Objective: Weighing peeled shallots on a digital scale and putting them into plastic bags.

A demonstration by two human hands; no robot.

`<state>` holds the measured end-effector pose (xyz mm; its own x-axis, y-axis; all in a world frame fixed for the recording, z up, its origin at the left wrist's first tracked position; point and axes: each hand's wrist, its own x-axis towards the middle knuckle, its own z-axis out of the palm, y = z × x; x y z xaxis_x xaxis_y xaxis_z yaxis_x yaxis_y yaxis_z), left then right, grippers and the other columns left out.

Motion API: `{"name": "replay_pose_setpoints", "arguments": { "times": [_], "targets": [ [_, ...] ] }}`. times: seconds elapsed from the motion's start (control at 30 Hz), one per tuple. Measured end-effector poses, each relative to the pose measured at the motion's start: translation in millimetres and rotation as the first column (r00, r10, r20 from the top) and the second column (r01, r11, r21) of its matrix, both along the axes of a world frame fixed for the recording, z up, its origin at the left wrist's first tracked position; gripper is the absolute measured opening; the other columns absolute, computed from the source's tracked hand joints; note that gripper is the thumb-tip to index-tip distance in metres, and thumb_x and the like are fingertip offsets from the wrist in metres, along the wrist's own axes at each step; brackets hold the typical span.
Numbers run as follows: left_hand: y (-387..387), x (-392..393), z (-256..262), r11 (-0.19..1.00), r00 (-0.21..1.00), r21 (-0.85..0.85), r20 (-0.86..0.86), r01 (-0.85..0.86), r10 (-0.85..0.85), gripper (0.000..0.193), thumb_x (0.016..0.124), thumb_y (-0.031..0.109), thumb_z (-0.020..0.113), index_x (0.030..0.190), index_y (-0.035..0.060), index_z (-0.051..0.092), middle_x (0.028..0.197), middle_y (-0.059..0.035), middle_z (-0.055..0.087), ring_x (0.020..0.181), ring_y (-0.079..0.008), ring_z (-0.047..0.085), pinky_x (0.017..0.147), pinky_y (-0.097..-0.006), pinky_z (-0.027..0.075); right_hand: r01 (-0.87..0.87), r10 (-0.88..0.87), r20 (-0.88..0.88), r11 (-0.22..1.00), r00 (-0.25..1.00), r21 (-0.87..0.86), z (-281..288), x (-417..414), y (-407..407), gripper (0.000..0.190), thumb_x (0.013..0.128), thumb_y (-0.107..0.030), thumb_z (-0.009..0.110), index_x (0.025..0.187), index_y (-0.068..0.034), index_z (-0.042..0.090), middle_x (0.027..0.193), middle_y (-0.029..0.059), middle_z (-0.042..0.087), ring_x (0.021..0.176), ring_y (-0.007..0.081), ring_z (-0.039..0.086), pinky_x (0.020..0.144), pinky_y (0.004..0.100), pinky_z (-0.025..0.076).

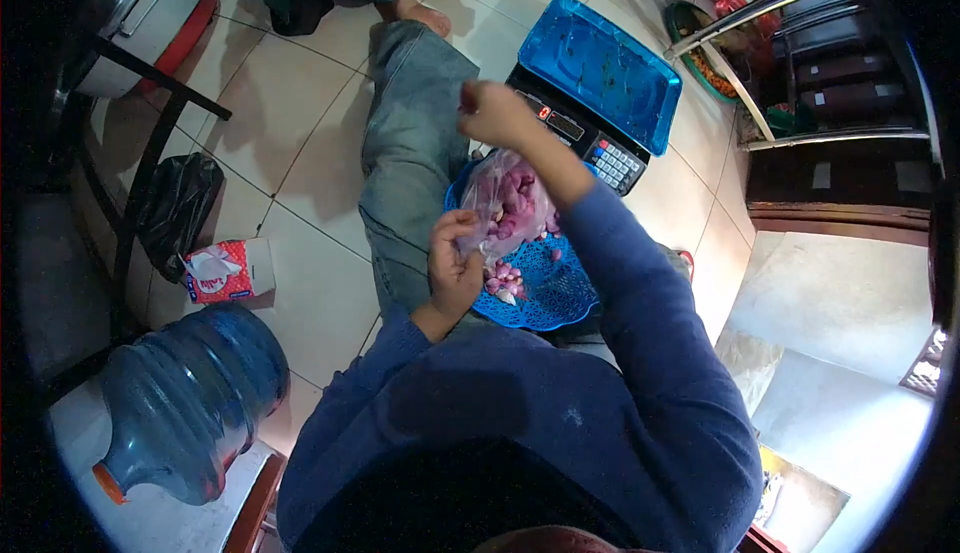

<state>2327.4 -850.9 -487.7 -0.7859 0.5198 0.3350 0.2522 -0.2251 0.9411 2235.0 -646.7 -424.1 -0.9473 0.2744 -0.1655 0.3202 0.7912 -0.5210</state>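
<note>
A clear plastic bag filled with peeled shallots rests on a blue woven plastic basket between the legs. My left hand grips the bag's near left edge. Raised above the far side of the bag, my right hand has its fingers curled; whether something small is in them cannot be told. Loose shallots lie in the near part of the basket. Just beyond stands a black digital scale with a lit display and a blue tray on top.
On the tiled floor at left are a tissue box, a black plastic bag and a large water jug on its side. A metal rack stands at the upper right, near a basin. Other people's feet are at the top.
</note>
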Motion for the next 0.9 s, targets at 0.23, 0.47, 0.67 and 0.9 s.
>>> {"name": "replay_pose_setpoints", "arguments": {
  "times": [0.23,0.47,0.67,0.9],
  "targets": [
    [4,1,-8,0.992,0.997,0.105,0.029,-0.068,0.065,0.041,0.074,-0.016,0.03,0.111,0.0019,0.031,0.115,-0.022,0.045,0.105,-0.0252,0.049,0.096,-0.0376,0.037,-0.313,0.3,-0.109,0.94,0.948,-0.135,61,124,-7,0.03,0.065,-0.007,0.066,0.094,-0.004,0.059,0.091,0.0113,0.059,0.085,0.0282,0.058,0.072,0.0367,0.046],
    [8,2,-5,0.984,0.998,0.17,-0.01,-0.052,0.054,0.039,0.078,-0.014,0.028,0.113,0.0031,0.03,0.118,-0.0224,0.044,0.106,-0.0254,0.05,0.095,-0.038,0.039,0.309,-0.275,-0.191,0.934,0.942,0.178,2,155,3,0.047,0.074,-0.01,0.065,0.117,-0.005,0.05,0.098,0.0149,0.058,0.08,0.027,0.059,0.068,0.0361,0.048],
    [2,1,-4,0.997,0.984,0.034,-0.159,-0.076,0.08,0.041,0.084,0.005,0.044,0.121,0.0036,0.027,0.126,-0.0213,0.038,0.114,-0.026,0.041,0.097,-0.0388,0.037,0.346,-0.468,-0.042,0.708,0.883,-0.616,88,133,3,0.016,0.083,-0.011,0.059,0.092,0.001,0.06,0.064,0.0003,0.053,0.052,0.0066,0.048,0.047,0.0219,0.04],
    [4,7,-2,0.987,0.987,0.135,0.149,-0.088,0.068,0.058,0.085,0.023,0.054,0.127,0.0011,0.022,0.131,-0.0208,0.032,0.118,-0.0285,0.036,0.09,-0.0393,0.042,0.295,-0.651,-0.239,0.6,0.72,-0.744,164,113,48,0.019,0.08,-0.014,0.061,0.087,0.003,0.061,0.06,0.0049,0.055,0.048,0.0108,0.051,0.044,0.0245,0.04]
  ]
}}
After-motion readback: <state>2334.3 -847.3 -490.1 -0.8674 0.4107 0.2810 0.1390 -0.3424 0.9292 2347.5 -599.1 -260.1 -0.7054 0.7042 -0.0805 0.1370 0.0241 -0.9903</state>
